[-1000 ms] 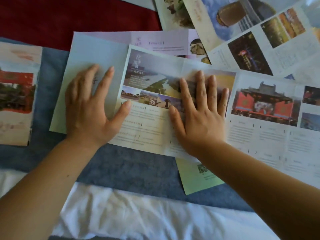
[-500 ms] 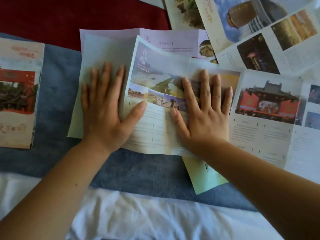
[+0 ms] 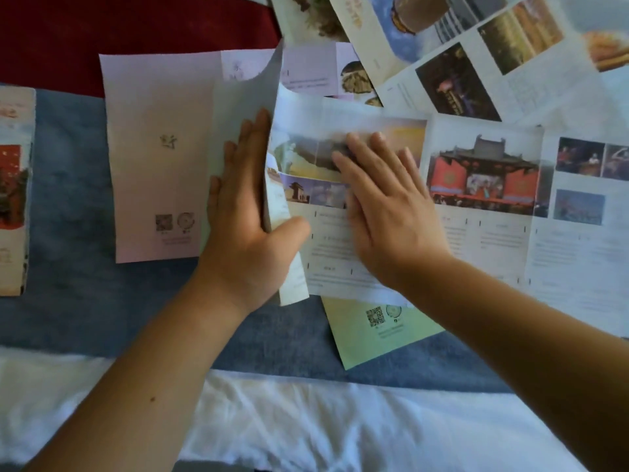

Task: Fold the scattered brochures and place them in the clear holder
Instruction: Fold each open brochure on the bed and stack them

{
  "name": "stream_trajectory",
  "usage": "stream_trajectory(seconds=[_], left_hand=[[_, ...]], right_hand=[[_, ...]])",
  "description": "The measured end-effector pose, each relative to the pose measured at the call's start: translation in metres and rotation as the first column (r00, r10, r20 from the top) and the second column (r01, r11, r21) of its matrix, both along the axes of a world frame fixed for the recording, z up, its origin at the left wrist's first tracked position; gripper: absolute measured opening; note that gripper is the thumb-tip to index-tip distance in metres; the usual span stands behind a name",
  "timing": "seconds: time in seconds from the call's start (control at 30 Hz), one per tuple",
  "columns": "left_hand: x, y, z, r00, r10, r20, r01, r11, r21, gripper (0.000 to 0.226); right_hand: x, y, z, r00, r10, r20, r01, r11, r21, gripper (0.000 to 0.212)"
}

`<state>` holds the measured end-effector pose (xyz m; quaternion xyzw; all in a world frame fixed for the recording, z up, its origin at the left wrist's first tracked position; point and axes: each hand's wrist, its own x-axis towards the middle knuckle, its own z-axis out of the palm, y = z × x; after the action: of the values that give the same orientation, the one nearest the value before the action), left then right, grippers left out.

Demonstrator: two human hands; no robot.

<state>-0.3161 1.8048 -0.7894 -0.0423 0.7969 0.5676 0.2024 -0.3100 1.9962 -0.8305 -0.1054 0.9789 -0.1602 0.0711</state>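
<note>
A wide unfolded brochure [image 3: 476, 206] with landscape and temple photos lies across the blue cloth. Its left panel [image 3: 245, 97] stands lifted and curls over to the right. My left hand [image 3: 245, 216] holds that panel, fingers behind it and thumb on its front. My right hand [image 3: 384, 206] lies flat, fingers spread, pressing the brochure's middle panel down. A pale pink brochure [image 3: 160, 158] lies uncovered to the left of the lifted panel. A green folded brochure [image 3: 377, 332] sticks out from under the wide one. No clear holder is in view.
A folded brochure [image 3: 13, 192] with a red picture lies at the left edge. More open brochures [image 3: 459, 56] overlap at the top right. Dark red cloth [image 3: 136, 25] covers the top left, blue cloth [image 3: 68, 301] the middle, and white crumpled sheet [image 3: 306, 424] the near side.
My left hand slid right and lifted the brochure's left panel, folding it over toward the right. The pink brochure beneath came into view. My right hand stayed pressing the middle.
</note>
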Motion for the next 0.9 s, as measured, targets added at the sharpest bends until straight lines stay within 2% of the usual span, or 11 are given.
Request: stream_trajectory(seconds=[0.07, 0.17, 0.27, 0.4, 0.53, 0.63, 0.73, 0.8, 0.9], left_hand=[[0.004, 0.014, 0.002, 1.000, -0.013, 0.001, 0.013, 0.999, -0.046, 0.102], [0.012, 0.038, 0.004, 0.996, -0.076, -0.042, 0.068, 0.984, -0.164, 0.100], [0.018, 0.059, 0.000, 0.987, -0.142, -0.072, 0.119, 0.958, -0.262, 0.098], [0.023, 0.082, -0.007, 0.978, -0.188, -0.092, 0.142, 0.919, -0.368, 0.096], [0.032, 0.110, -0.013, 0.949, -0.306, -0.074, 0.242, 0.861, -0.447, 0.091], [0.036, 0.128, -0.025, 0.930, -0.366, -0.035, 0.282, 0.772, -0.570, 0.081], [0.037, 0.129, -0.039, 0.916, -0.386, -0.108, 0.196, 0.665, -0.720, 0.062], [0.039, 0.126, -0.048, 0.879, -0.445, -0.172, 0.132, 0.574, -0.808, 0.058], [0.041, 0.123, -0.059, 0.854, -0.466, -0.233, 0.078, 0.556, -0.827, 0.058]], right_hand=[[0.001, 0.023, 0.005, 0.998, -0.066, -0.016, 0.067, 0.995, 0.068, 0.057], [0.007, 0.059, 0.005, 0.966, -0.257, -0.016, 0.253, 0.939, 0.233, 0.063], [0.019, 0.093, 0.001, 0.932, -0.363, 0.003, 0.349, 0.898, 0.267, 0.071], [0.032, 0.111, -0.013, 0.942, -0.334, -0.033, 0.331, 0.908, 0.255, 0.073], [0.029, 0.106, -0.023, 0.934, -0.345, -0.096, 0.358, 0.904, 0.233, 0.073], [0.031, 0.108, -0.026, 0.937, -0.333, -0.109, 0.349, 0.911, 0.220, 0.072], [0.030, 0.109, -0.027, 0.937, -0.330, -0.119, 0.348, 0.916, 0.199, 0.070], [0.030, 0.109, -0.027, 0.937, -0.327, -0.122, 0.345, 0.919, 0.188, 0.069], [0.031, 0.110, -0.027, 0.937, -0.328, -0.119, 0.345, 0.921, 0.182, 0.067]])
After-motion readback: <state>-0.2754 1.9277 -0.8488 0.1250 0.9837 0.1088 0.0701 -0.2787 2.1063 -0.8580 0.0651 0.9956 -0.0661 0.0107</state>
